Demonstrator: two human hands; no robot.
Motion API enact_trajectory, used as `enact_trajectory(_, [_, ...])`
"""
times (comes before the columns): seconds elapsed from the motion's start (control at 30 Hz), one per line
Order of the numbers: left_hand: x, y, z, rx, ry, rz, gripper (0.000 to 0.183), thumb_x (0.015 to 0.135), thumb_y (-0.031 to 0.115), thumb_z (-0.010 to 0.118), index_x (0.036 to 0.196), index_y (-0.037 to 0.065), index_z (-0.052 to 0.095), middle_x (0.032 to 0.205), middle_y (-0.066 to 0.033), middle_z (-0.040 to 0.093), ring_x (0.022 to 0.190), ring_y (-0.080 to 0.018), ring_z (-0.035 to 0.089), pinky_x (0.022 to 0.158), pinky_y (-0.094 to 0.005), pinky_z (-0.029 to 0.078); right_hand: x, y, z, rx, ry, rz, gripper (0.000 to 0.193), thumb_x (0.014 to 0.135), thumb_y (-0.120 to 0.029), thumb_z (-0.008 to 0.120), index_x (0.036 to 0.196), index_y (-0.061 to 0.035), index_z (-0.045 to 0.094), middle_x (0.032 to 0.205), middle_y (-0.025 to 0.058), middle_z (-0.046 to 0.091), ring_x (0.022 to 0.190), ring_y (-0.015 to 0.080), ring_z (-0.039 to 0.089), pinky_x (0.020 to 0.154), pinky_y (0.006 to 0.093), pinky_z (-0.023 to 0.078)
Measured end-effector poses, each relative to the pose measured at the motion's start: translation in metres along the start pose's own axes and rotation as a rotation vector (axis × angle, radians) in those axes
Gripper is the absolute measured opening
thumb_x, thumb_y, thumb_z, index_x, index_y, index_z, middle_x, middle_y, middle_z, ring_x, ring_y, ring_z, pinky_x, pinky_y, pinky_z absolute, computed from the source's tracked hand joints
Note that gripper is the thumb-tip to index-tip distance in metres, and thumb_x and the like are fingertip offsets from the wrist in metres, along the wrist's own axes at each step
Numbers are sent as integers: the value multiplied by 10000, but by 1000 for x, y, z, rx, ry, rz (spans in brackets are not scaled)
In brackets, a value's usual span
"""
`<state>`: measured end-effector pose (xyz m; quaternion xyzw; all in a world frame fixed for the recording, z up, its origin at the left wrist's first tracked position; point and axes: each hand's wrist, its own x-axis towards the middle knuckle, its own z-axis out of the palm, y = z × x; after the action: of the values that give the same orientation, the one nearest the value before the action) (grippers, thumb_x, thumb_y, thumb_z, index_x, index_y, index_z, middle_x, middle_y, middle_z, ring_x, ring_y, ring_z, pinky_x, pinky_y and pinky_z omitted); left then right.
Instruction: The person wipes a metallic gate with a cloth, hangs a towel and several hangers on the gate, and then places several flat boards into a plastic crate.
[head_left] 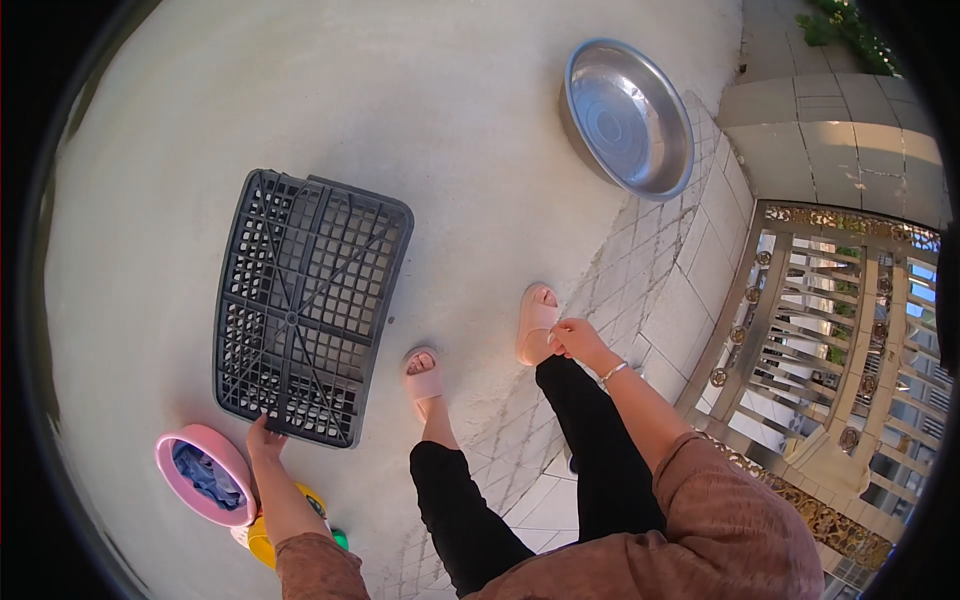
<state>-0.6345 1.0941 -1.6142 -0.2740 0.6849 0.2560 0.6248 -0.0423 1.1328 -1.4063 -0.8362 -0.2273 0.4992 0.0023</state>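
Observation:
A black plastic crate (290, 318) with a grid of holes and crossing ribs is at the left, over the pale concrete floor. My left hand (263, 437) grips the crate's near edge, its fingers partly hidden behind the rim. I cannot tell whether the crate rests on the ground or hangs just above it. Above my right foot, my right hand (576, 341) is closed, thumb and fingers pinched together, with a small pale bit showing at the fingertips that is too small to name.
Beside my left forearm stands a pink basin (169, 487) with blue cloth (208, 475) inside. A yellow container (262, 545) and a green item (340, 539) are partly behind that arm. Far right sits a large metal basin (640, 120). A metal gate (830, 330) borders the right side.

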Motion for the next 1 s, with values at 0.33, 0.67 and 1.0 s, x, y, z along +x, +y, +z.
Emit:
enact_trajectory(0.33, [-32, -20, 98, 1213, 276, 862, 428, 639, 118, 562, 1023, -40, 455, 983, -163, 522, 878, -258, 519, 759, -334, 405, -86, 171, -67, 51, 43, 211, 248, 769, -208, 464, 712, 16, 554, 596, 90, 575, 525, 185, 553, 502, 287, 449])
enact_trajectory(0.67, [-202, -137, 418, 1642, -320, 753, 349, 664, 115, 573, 985, -7, 509, 926, -129, 563, 826, -218, 546, 740, -308, 416, -143, 155, -57, 88, 274, 247, 542, 763, -448, 448, 1178, -111, 359, 1025, 240, 493, 914, 402, 495, 787, 438, 403])
enact_trajectory(1.0, [-238, -311, 676, 1606, -560, 616, 290, 734, 159, 554, 989, 25, 523, 841, -53, 552, 765, -155, 550, 630, -284, 422, -110, 167, -125, 118, 288, 265, 414, 791, -397, 421, 1089, -108, 417, 918, 196, 529, 799, 358, 530, 694, 443, 431])
